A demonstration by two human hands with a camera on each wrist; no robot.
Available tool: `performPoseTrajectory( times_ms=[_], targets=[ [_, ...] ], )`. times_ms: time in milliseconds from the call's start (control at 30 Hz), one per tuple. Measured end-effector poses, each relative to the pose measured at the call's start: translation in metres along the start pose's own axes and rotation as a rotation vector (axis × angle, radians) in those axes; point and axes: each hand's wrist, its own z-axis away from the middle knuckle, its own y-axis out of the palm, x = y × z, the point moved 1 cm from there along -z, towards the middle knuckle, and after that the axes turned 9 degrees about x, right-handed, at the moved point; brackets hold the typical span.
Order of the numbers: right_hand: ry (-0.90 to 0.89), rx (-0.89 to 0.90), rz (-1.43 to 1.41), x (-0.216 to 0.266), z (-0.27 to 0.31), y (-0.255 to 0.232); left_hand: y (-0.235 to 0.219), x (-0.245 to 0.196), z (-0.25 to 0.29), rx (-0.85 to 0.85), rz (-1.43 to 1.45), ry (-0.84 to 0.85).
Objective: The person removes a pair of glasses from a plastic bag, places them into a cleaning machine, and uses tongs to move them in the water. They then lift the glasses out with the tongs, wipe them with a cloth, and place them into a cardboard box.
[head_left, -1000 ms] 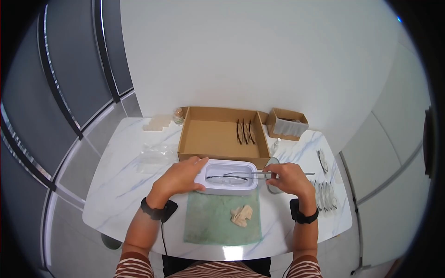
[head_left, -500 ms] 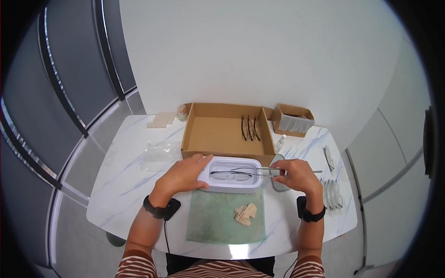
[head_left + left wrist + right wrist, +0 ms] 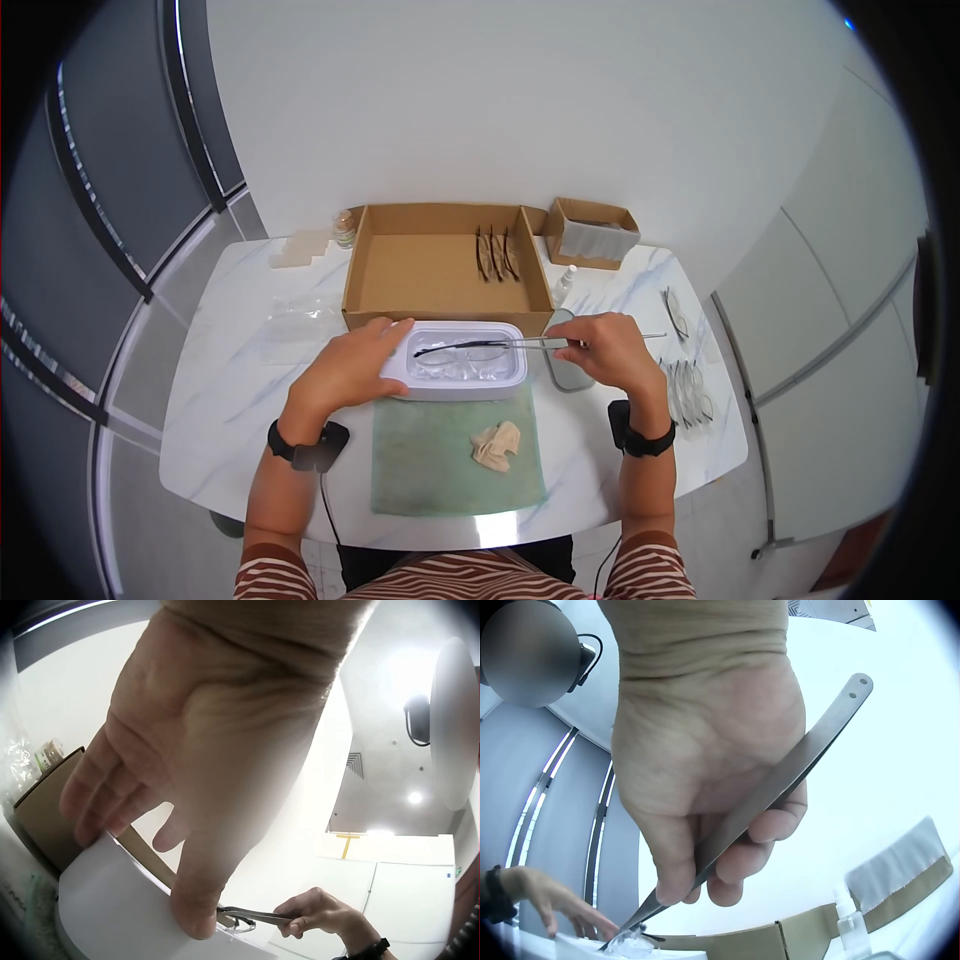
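Observation:
At the near middle of the table stands a white ultrasonic cleaner [image 3: 455, 394] with liquid in its basin. My left hand [image 3: 348, 368] holds its left end, thumb on the near side and fingers on the far side, as the left wrist view also shows. My right hand [image 3: 612, 352] pinches metal tweezers [image 3: 780, 780] between thumb and fingers. The tweezers' tips reach leftward over the basin and meet dark-framed eyeglasses [image 3: 462, 346]. The clear lenses are partly lost in the rippling, glinting liquid. A grey oval-ended lid or tray [image 3: 572, 374] lies under the right hand.
Behind the cleaner, a cardboard box [image 3: 420, 262] contains several dark glasses temples [image 3: 497, 254]. A smaller carton [image 3: 592, 240] and spray bottle [image 3: 564, 284] stand right. Several eyeglasses [image 3: 690, 392] lie at the right edge. A beige cloth [image 3: 494, 446] rests on a green mat [image 3: 430, 470].
The tweezers and eyeglasses have shifted within the basin, and the frame now sits at a different tilt. The liquid, calmer before, is rippled. The left hand stays on the cleaner.

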Motion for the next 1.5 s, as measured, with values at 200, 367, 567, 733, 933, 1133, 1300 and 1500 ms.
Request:
performPoseTrajectory(
  times_ms=[200, 367, 567, 733, 933, 1133, 1300, 1500],
  targets=[
    [-0.004, -0.01, 0.002, 0.006, -0.001, -0.005, 0.001, 0.004, 0.0, -0.009, 0.017, 0.013],
    [0.012, 0.046, -0.016, -0.003, -0.006, 0.01, 0.005, 0.008, -0.001, -0.019, 0.002, 0.033],
    [0.033, 0.085, -0.002, -0.001, -0.009, 0.014, 0.007, 0.01, -0.001, -0.027, -0.008, 0.046],
    [0.013, 0.046, 0.005, -0.002, -0.01, 0.013, 0.005, 0.009, -0.001, -0.003, 0.004, 0.04],
    [-0.015, -0.06, -0.018, 0.002, -0.006, 0.007, 0.006, 0.009, 0.0, -0.016, -0.001, 0.051],
    [0.057, 0.053, 0.009, 0.008, -0.006, 0.008, 0.008, 0.012, 0.0, -0.02, -0.008, 0.067],
    [0.085, 0.122, -0.005, 0.019, 0.002, -0.011, 0.007, 0.013, 0.0, -0.005, 0.006, 0.052],
    [0.026, 0.09, 0.131, 0.042, 0.004, -0.049, 0.011, 0.018, -0.001, -0.017, 0.021, 0.066]
  ],
)
